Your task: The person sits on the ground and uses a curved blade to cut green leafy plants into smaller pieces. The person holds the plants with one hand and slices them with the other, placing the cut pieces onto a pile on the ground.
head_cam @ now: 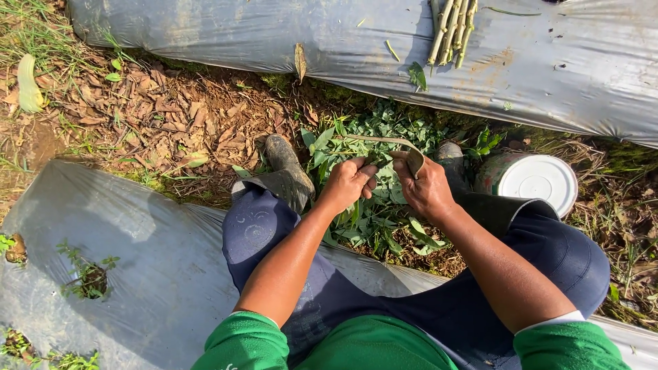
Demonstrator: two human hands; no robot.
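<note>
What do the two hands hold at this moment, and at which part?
Both hands grip one thin green stem: the left hand holds its near end, and the right hand holds the bent far end.

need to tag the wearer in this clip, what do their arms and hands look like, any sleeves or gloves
Both hands are bare: no gloves, rings or watch on the left hand or right hand. Forearms are uncovered. Short green sleeves end near the elbows, with a thin white edge at the cuffs.
</note>
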